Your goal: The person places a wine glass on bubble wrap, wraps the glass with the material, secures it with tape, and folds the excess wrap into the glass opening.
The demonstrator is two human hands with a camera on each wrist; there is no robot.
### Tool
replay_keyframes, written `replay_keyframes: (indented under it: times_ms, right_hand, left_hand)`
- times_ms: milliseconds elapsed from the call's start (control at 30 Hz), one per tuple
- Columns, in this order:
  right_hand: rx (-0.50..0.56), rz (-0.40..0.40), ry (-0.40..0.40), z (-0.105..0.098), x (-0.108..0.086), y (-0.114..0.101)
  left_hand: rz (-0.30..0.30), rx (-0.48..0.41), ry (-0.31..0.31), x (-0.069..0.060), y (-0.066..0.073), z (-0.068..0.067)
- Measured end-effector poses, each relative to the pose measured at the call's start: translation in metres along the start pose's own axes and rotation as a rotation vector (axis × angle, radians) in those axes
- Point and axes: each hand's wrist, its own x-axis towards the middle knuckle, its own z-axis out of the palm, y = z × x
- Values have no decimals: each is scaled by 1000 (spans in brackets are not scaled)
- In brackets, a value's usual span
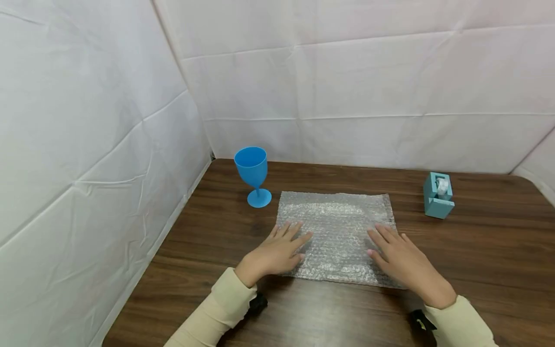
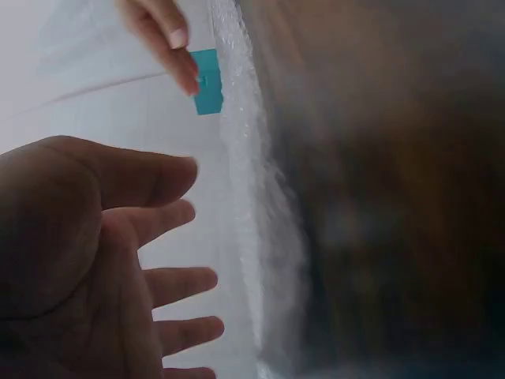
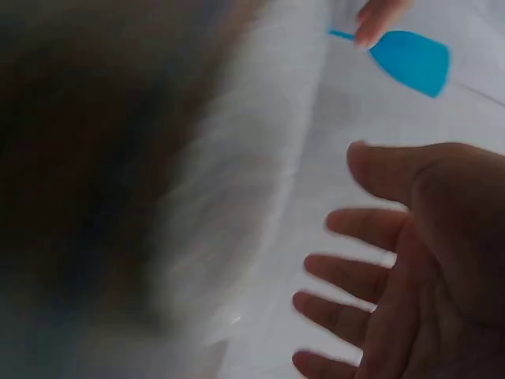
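A sheet of clear bubble wrap [image 1: 336, 231] lies flat on the dark wooden table. Over its left edge is my left hand [image 1: 276, 250], palm down with the fingers spread. My right hand [image 1: 401, 260] is at the sheet's right edge, its fingers likewise spread. Both wrist views show a gap between the fingertips and the bubble wrap [image 2: 252, 158], and neither hand holds anything. Beyond my left hand a blue plastic goblet [image 1: 252, 168] stands upright. A teal tape dispenser [image 1: 439, 197] with a roll of clear tape sits beyond my right hand.
White cloth [image 1: 347, 82] hangs behind the table [image 1: 195, 260] and along its left side [image 1: 86, 144]. Dark straps [image 1: 257, 303] show at both wrists, by the cream sleeves.
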Motion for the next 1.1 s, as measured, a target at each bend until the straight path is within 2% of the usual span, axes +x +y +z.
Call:
replay_keyframes:
  times_ms: [167,367,667,967,1100]
  right_hand:
    - [43,-58,-25,7,-10,17]
    - [94,-62,-69,8,-17,24]
    - [89,-78,-141,11,-20,27]
    - [70,-119,-140,13,-16,27]
    - [73,-111,-163,14,-15,28]
  left_hand:
    - [29,-1,-103,-5,-13,0]
    - [11,38,-155,-8,-14,-1]
    - [-19,70,-171,-7,-11,0]
    - [-20,93,-156,-5,-10,-1]
    - [-24,90,-158,-6,-8,-3]
